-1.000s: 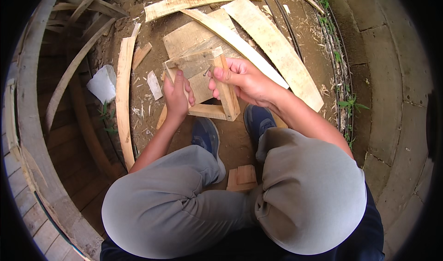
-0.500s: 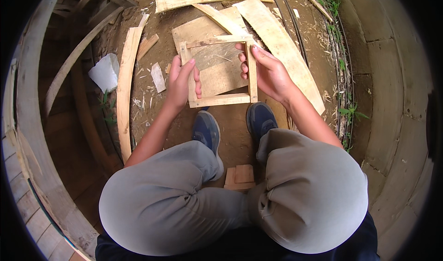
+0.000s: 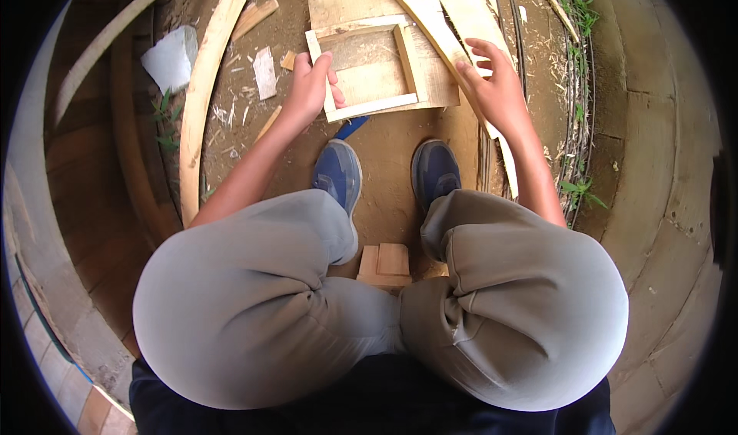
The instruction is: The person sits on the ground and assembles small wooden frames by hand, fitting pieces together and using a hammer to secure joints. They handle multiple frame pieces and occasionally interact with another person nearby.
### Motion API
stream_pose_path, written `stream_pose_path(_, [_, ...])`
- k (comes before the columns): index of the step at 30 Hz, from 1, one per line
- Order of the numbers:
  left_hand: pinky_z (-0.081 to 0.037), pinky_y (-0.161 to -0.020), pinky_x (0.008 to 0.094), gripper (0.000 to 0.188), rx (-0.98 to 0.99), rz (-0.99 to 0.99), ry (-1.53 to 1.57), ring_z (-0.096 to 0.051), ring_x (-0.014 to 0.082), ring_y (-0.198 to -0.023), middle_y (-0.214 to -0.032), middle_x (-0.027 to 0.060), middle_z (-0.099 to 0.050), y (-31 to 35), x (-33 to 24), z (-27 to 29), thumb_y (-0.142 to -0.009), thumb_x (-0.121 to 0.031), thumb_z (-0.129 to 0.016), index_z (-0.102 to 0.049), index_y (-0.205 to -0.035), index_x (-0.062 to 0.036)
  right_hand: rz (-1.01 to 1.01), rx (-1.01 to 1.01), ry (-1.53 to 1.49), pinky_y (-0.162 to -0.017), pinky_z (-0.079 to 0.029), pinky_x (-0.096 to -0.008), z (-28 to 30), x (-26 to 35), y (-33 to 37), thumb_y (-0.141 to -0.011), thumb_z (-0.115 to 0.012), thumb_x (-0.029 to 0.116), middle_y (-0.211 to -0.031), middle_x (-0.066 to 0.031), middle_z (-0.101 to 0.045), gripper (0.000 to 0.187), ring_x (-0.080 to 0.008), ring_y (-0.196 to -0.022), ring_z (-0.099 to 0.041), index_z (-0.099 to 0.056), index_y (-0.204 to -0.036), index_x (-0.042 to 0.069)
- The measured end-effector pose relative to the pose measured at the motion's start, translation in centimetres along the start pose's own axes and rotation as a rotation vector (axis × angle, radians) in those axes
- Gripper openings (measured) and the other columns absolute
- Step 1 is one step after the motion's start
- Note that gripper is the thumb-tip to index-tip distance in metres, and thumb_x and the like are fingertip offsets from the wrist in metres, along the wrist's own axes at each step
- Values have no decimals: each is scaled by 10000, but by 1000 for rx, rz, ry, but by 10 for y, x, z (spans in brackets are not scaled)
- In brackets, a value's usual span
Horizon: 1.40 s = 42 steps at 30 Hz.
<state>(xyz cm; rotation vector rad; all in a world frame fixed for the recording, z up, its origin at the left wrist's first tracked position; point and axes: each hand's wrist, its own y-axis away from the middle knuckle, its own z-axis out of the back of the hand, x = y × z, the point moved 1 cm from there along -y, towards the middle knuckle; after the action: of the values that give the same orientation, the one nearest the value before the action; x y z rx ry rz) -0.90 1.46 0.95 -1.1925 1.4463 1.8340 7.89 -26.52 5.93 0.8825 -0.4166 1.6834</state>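
The right hand (image 3: pixel 492 81) is coming off the square wooden frame (image 3: pixel 367 66), now open and apart from it, over the long planks (image 3: pixel 453 20) to the right. The left hand (image 3: pixel 311 85) alone is gripping the frame's left rail, and the frame is lying lower and flatter against the board on the ground (image 3: pixel 384 151) than a moment ago.

The person wears loose light-grey trousers (image 3: pixel 254 297) of a soft, smooth cloth that bunches into folds between the knees, and a dark navy top (image 3: pixel 369 400) shows at the bottom of the view. On the feet are blue sneakers (image 3: pixel 338 175) with darker laces and pale soles. Both forearms are bare, with no sleeves, gloves, watch or rings to be seen on the left hand (image 3: pixel 310 89) or the right hand (image 3: pixel 496 89).
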Motion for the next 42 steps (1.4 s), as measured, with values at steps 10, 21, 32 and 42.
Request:
stream_pose_path(10, [-523,-581,286,442,-143,-73,-468,-665,140,-684,-928,109,-698,-13,19,24,-923,-336,-648,-593,-1159,34,-74,138,270,-1119,-387,-435,-21,-31,12,-887,-714,282,-1429,-321,-454,753,-394,-1341,-471,-348,-1457,-48])
stream_pose_path(21, [-529,-774,325,484,-169,-161,-453,-675,180,-889,-1001,120,-687,-9,23,24,-913,-331,-695,-559,-1191,40,-51,32,352,-1043,-445,-442,-30,-35,7,-897,-621,199,-1295,-314,-579,631,-416,-1219,-580,-394,-1445,-14])
stream_pose_path(32, [-492,-908,341,498,-192,-291,-351,-619,217,-1050,-1162,192,-614,-10,47,12,-963,-249,-632,-427,-1282,73,-124,-47,-34,-742,-517,-319,-11,-58,33,-857,-694,201,-983,-178,-670,545,-164,-808,-621,-509,-1303,-52])
stream_pose_path(42, [-505,-885,338,396,-166,-410,-256,-636,217,-1020,-1134,183,-620,-12,31,7,-949,-144,-615,-453,-1243,66,-28,-13,-174,-658,-492,-232,-13,-65,70,-853,-636,23,-957,-49,-649,414,-83,-760,-595,-577,-1262,-2])
